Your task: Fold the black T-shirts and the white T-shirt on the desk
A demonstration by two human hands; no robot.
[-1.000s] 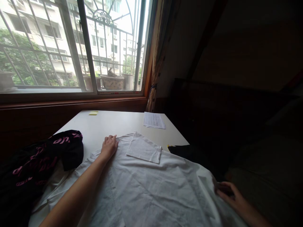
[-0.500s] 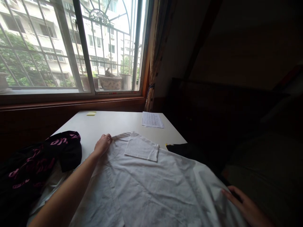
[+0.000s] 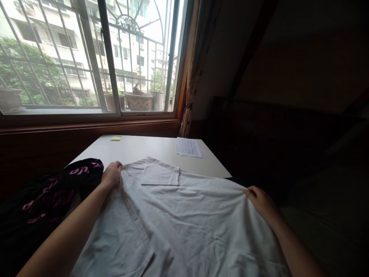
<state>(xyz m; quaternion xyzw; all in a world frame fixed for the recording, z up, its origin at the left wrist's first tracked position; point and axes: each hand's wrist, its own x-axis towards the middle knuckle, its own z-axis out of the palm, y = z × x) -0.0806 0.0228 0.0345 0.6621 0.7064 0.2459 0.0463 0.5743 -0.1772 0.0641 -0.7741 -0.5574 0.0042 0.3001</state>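
A white shirt (image 3: 187,215) lies spread and wrinkled over the near part of the white table (image 3: 144,148), one sleeve (image 3: 160,172) folded inward at its far edge. My left hand (image 3: 112,174) pinches the shirt's far left corner. At the far right edge, my right hand (image 3: 261,200) has its thumb and fingers closed on the cloth, which draws into creases beneath the grip. Left of my left forearm, a black garment with pink lettering (image 3: 54,192) sits bunched up.
Printed sheets of paper (image 3: 188,147) rest at the table's back right. A yellow sticky note (image 3: 116,138) is near the back left. Beyond stand a barred window (image 3: 86,57) and a tied curtain (image 3: 187,111); the right side is dark.
My right hand has moved up and left along the shirt's edge and now grips it. My left hand has shifted left, taking the shirt's corner and folded sleeve with it.
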